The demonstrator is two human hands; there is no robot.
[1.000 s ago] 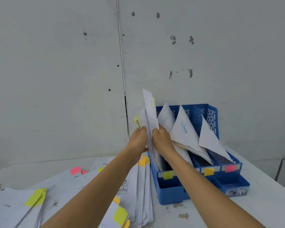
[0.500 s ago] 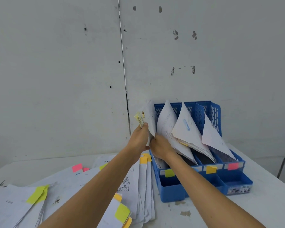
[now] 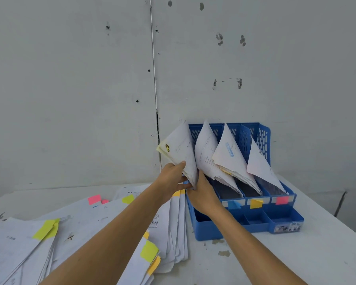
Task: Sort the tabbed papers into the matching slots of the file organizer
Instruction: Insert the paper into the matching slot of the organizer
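A blue file organizer [image 3: 284, 221] stands against the wall, its slots marked by blue [image 3: 233, 204], orange [image 3: 255, 203] and pink [image 3: 282, 200] tabs. White sheets lean in every slot. My left hand [image 3: 173, 179] grips a stack of yellow-tabbed papers [image 3: 180, 150] tilted over the leftmost slot. My right hand [image 3: 202, 194] holds the stack's lower edge at that slot's mouth; its fingers are hidden behind the paper. The leftmost slot's tab is hidden by my hands.
Loose white papers [image 3: 80, 223] with yellow, pink and orange tabs spread over the white table [image 3: 296, 260] to the left of the organizer. A grey wall [image 3: 70, 89] rises right behind the table. Small front trays of the organizer hold little.
The held stack has dropped lower and leaned left into the leftmost slot. My right hand slid down to the slot's mouth, and the view shifted slightly.
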